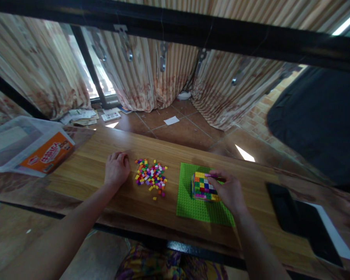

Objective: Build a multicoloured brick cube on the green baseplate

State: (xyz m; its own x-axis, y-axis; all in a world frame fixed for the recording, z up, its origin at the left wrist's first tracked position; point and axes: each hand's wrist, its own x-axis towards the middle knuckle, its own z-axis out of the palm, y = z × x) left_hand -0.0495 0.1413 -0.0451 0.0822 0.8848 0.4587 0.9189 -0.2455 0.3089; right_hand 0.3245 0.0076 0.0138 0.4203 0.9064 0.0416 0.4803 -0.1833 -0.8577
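Note:
My left hand [116,168] rests on the wooden table with its fingers curled in; whatever it may hold is hidden. Just to its right lies a loose pile of small coloured toy bricks [151,175]. Farther right, a green baseplate [188,210] carries a multicoloured block of stacked bricks [202,186]. Over the right side of that block reaches my right hand [229,190], thumb and fingers pinched at its top edge. A small purple brick [210,175] shows between the fingertips. The hand covers part of the block and the baseplate.
A clear plastic box [32,146] with an orange label stands at the table's left end. Two dark flat objects, one like a phone [286,210], lie at right beside a white sheet [334,229]. A black bar [175,27] crosses above; curtains hang behind.

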